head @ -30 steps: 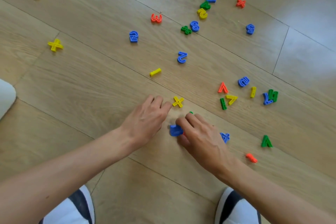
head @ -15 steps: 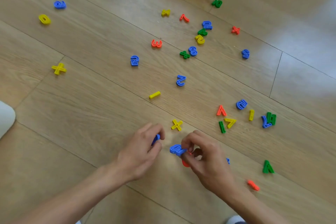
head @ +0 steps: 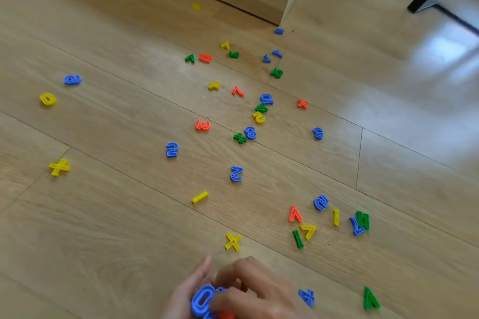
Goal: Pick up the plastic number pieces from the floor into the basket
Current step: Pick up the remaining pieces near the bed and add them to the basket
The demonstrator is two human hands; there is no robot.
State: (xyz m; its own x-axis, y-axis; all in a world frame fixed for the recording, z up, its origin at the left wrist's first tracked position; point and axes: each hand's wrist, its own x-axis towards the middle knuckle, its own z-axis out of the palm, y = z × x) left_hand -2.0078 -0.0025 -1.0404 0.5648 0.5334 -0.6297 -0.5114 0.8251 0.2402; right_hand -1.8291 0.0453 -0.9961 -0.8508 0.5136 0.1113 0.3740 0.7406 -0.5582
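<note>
Both hands are meeting just below the yellow X [head: 232, 241]. Right hand [head: 259, 290] is curling its fingers onto the blue 0 [head: 203, 300], a chunky plastic outline with a hollow middle. Left hand [head: 185, 292] is backing it from the left; with the blur I can't tell whether its fingers are gripping. Other coloured number pieces [head: 236, 173] are lying scattered mostly above and right of the X.

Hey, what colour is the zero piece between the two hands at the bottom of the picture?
Blue. The zero piece shows best in the head view, the only one here.
</note>
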